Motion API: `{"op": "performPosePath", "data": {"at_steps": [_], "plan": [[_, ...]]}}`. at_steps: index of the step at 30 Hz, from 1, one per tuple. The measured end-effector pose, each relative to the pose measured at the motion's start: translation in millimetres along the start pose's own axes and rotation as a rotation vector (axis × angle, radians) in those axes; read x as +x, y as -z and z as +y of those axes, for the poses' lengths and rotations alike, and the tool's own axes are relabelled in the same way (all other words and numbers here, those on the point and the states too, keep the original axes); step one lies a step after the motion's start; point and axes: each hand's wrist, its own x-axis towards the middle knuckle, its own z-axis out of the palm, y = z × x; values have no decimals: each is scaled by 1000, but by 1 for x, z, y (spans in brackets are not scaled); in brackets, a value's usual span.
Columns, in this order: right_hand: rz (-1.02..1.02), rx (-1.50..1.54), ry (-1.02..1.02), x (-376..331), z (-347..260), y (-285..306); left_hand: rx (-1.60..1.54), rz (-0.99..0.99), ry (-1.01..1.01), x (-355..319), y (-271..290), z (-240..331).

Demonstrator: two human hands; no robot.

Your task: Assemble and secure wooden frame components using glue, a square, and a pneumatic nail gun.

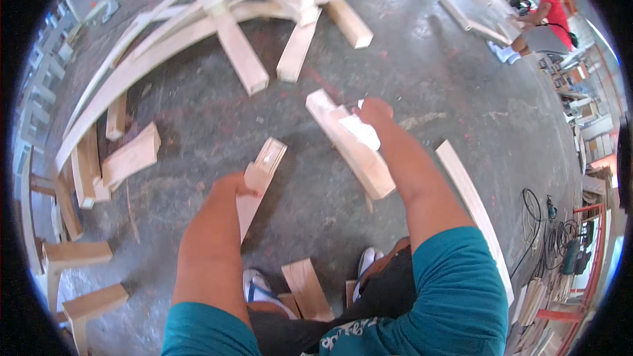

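Observation:
My left hand (237, 186) is closed round a pale wooden piece (269, 158) with a grooved end, tilted up from the floor. My right hand (376, 112) is closed above a thick wooden beam (359, 158) lying aslant to the right. A thin thing shows at its fingertips, too small to name. Just below that hand, a bright white object (362, 133) rests over the beam; whether I hold it is hidden. A short wooden board (307, 287) lies between my feet.
A curved wooden frame (178, 29) with jutting legs stands at the far left. Wood blocks (132, 155) lie left, and a long plank (475, 211) lies right. Cables (554, 244) coil at the right edge. Another person (550, 16) sits at the far right.

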Motion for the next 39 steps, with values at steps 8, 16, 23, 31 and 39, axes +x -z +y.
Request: {"op": "performPosePath", "data": {"at_steps": [8,16,23,31,39], "plan": [[227,-3,-141,-46,76,-24,148,-1,115,-10,6,46],[-263,61,58,-112,30,-79,16,63,46,5,3,-21],[-211,88,-64,-119,74,-101,142,59,83,-26,6,35],[-455,-23,-461,-167,229,-45,39,51,169,-55,31,39],[-624,-306,-667,-199,315,-39,-27,-22,422,-37,31,-25]]}}
